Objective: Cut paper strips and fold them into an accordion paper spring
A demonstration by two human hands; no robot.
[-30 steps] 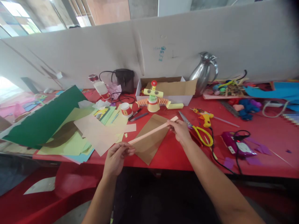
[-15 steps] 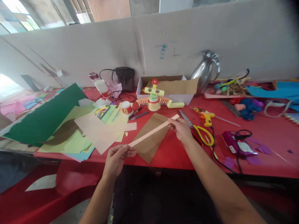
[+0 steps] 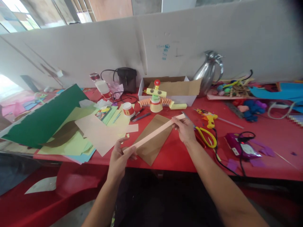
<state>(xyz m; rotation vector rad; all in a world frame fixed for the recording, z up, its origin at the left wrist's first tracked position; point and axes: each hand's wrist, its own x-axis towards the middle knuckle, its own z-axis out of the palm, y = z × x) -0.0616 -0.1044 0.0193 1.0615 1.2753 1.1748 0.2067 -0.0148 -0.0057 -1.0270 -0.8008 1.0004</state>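
Note:
A long pale-peach paper strip (image 3: 155,133) is stretched slantwise between my hands, above a brown cardboard sheet (image 3: 151,151). My left hand (image 3: 120,157) pinches its near end between thumb and fingers, with the index finger lifted away. The far end is gripped by my right hand (image 3: 184,128), and a short piece sticks out past the fingers. Right behind that hand lie scissors with yellow handles (image 3: 208,137), their blades partly hidden by it. Beyond the cardboard stands a paper-cup figure (image 3: 156,101) with pleated orange arms and a red ball on top.
Left lie loose paper sheets (image 3: 101,132) and a green board (image 3: 49,116). Pens (image 3: 141,117) and a paper cup (image 3: 128,109) sit mid-table. A yellow glue gun (image 3: 209,119), a purple power box (image 3: 242,146) with cords, and a steel jug (image 3: 207,74) are on the right.
My left hand has shifted its hold on the strip's near end, and its index finger has lifted. My right hand has moved slightly right with the far end.

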